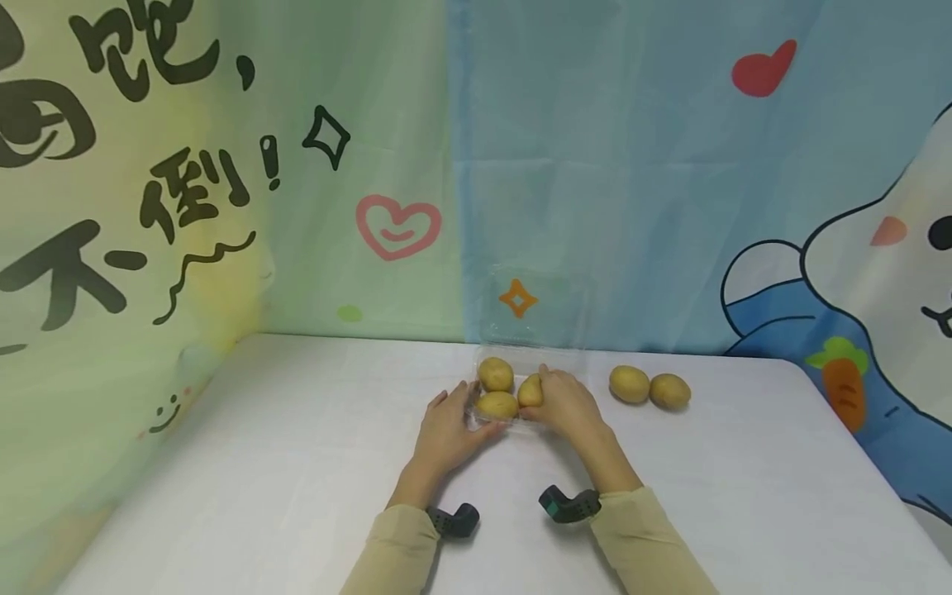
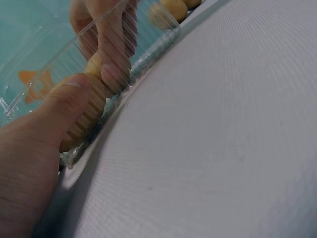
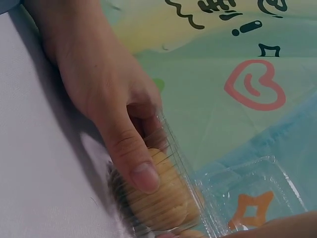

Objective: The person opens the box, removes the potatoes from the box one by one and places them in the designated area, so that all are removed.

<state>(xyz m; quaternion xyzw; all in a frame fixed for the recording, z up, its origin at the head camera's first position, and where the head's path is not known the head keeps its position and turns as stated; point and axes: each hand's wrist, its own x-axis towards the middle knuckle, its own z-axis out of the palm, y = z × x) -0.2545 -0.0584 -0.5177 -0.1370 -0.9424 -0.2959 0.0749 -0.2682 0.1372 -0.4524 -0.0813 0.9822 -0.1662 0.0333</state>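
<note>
"Sleeves line the bottom edge. What's gripped?"
"Left hand grips the clear box below centre; right hand pinches a potato inside."
"Loose potatoes?"
"Frame-right of the right hand, the nearer one; long axes roughly sideways."

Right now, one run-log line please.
left hand: holds box | right hand: grips potato inside box | lid: open | also inside: two potatoes | table, right of box: two loose potatoes

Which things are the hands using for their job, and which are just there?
In the job:
left hand, right hand
clear plastic rectangular box
three oval yellow-brown potatoes inside
probably two matching potatoes outside

Just there:
green-and-blue printed cloth backdrop
black wrist devices
</note>
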